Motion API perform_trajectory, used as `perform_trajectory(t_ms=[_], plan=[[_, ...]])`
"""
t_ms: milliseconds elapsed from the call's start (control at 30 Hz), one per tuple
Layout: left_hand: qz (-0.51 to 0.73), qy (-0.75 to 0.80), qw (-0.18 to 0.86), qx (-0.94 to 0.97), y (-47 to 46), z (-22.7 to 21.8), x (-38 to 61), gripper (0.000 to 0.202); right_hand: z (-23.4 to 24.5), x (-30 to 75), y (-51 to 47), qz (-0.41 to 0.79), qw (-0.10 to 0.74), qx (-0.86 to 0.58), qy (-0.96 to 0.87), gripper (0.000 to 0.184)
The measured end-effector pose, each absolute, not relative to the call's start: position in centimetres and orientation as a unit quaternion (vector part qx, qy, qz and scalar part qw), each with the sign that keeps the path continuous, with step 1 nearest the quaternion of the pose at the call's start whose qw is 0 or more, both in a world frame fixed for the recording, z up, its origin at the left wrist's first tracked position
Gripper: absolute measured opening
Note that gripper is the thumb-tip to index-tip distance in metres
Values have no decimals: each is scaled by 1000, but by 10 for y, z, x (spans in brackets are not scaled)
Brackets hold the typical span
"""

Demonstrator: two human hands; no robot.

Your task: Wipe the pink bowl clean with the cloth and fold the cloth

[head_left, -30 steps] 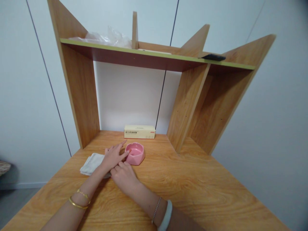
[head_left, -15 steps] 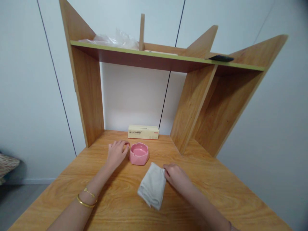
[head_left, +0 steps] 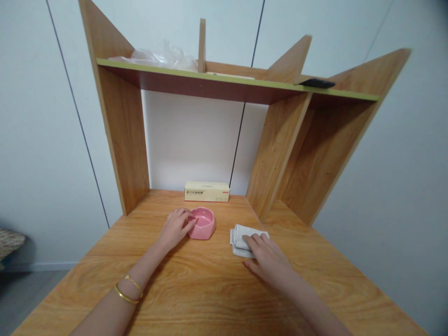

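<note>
1. Left hand [head_left: 175, 227] fingers curled against pink bowl [head_left: 202, 223] left rim, mid-desk [head_left: 196, 298].
2. Beige box [head_left: 206, 192] at back edge.
3. Right hand [head_left: 268, 256] flat, fingers spread, pressing folded grey cloth [head_left: 241, 237] right of bowl.

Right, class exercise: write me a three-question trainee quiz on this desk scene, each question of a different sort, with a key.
1. True or false: the left hand touches the pink bowl.
2. What lies under the right hand? A) white cloth B) sponge C) book
3. What stands behind the bowl, at the back of the desk?

Key: 1 true; 2 A; 3 a cream box.
</note>
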State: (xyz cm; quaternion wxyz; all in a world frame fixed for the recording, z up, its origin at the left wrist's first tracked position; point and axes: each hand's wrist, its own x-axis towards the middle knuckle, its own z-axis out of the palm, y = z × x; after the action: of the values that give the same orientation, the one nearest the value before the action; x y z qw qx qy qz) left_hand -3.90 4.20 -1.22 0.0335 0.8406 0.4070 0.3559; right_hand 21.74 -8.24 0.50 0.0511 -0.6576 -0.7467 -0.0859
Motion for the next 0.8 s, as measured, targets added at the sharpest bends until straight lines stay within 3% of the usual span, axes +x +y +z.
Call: perform_trajectory(t_ms=[167,467,800], plan=[[358,361,53,860,37,-13,-36,24,6,196,-45,-23,32,-719,-694,27],[370,325,101,864,36,-17,-29,20,2,164,6,70,270,-687,-671,20],[374,333,135,855,38,-23,-27,23,-21,165,1,34,297,-664,-686,20]])
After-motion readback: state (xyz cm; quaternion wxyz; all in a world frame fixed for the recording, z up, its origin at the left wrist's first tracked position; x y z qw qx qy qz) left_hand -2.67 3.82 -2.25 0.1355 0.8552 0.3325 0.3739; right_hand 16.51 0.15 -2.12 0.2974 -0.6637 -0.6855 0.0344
